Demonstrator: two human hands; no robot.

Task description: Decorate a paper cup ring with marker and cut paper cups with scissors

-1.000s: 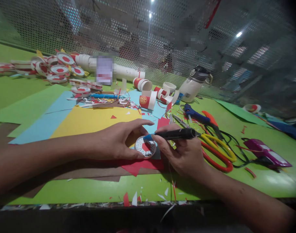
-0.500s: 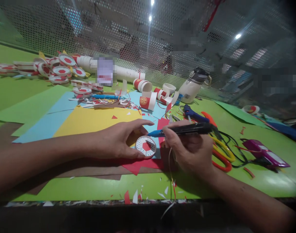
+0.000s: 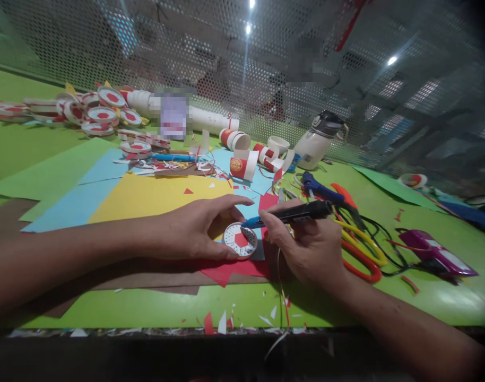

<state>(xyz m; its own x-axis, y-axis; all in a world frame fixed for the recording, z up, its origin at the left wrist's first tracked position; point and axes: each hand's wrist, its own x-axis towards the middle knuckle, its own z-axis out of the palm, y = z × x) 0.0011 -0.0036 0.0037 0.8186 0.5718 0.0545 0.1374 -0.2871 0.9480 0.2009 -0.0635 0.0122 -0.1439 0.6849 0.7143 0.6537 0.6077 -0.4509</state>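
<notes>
A small round white disc [image 3: 241, 241] with a red hexagon in its middle and dark dots around it lies on the coloured paper. My left hand [image 3: 205, 225] grips the disc's left edge between thumb and fingers. In my right hand [image 3: 306, 241] is a black marker [image 3: 294, 213] with a blue tip end, slanting down to the left. Its tip is at the disc's upper right rim; whether it touches cannot be made out. Yellow paper [image 3: 163, 196] and red paper [image 3: 222, 271] lie close to both hands.
Several similar discs [image 3: 103, 114] are heaped at the back left. Cut paper cups [image 3: 243, 165], a white bottle [image 3: 314, 143] and a blue glue gun [image 3: 320, 188] stand or lie behind. Orange and yellow scissors handles [image 3: 364, 260] and a purple device [image 3: 437, 252] with a cable are at right.
My right hand has moved slightly left and down, bringing the marker tip onto or close over the disc's dotted face. My left hand keeps its hold.
</notes>
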